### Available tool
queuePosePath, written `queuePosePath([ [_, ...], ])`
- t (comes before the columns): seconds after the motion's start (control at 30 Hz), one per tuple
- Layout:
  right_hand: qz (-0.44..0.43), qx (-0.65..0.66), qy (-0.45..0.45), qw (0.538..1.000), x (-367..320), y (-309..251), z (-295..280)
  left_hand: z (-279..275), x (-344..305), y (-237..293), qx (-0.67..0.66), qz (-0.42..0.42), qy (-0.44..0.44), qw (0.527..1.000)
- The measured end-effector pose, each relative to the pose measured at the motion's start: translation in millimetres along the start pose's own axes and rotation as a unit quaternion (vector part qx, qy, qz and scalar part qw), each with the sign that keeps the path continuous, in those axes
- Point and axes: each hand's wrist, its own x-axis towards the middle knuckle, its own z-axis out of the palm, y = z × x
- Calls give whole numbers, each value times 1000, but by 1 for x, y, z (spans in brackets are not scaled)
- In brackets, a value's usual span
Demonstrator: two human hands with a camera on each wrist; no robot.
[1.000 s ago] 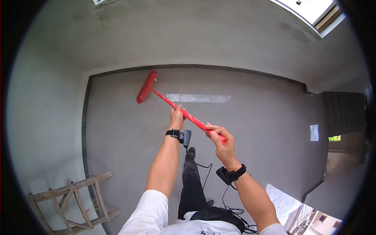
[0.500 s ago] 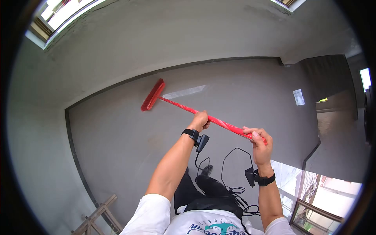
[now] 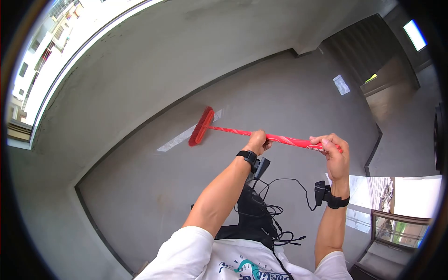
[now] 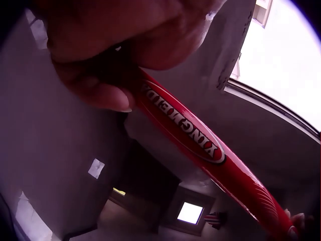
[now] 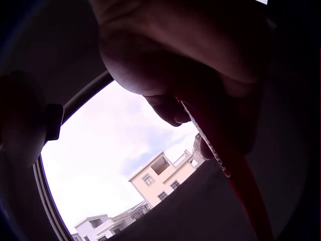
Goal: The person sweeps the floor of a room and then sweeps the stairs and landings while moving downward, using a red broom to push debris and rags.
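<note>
So the left hand (image 3: 258, 142) has its fingers wrapped round the middle of the red broom handle (image 3: 284, 139), and the right hand (image 3: 337, 154) grips it near the end. The broom head (image 3: 202, 126) is down on the grey floor (image 3: 154, 186), lying across a pale bright strip (image 3: 179, 137). Around it: a dark border runs along the foot of the wall (image 3: 140, 79), a big window's up to the left, and a black cable (image 3: 291, 179) hangs in loops between the forearms, close to the body.

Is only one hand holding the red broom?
No, the left hand grips the middle of the handle and the right hand grips it near the end.
</note>
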Motion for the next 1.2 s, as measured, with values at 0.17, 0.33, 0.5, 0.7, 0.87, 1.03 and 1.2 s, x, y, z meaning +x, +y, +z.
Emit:
queuePosePath([
  [0.17, 18, -20, 9, 1000, 119, -17, -116, 145, 77, 42, -34, -6, 1, 999],
  [0.33, -8, -105, -17, 994, 208, -29, -199, 254, 134, 65, -83, -11, -40, 996],
  [0.5, -4, -147, -23, 989, 262, -23, -277, 335, 197, 51, -107, -25, -69, 992],
  [0.7, -1, -169, 12, 985, 311, 13, -384, 443, 275, 35, -100, -45, -96, 989],
  [0.87, -7, -191, 27, 981, 354, 44, -452, 512, 348, 28, -98, -79, -128, 984],
  [1.03, 5, -196, 79, 977, 355, 58, -468, 543, 362, -2, -121, -49, -141, 981],
  [1.2, -128, -15, 46, 991, 402, 88, -522, 590, 371, 37, -80, -55, -137, 986],
])
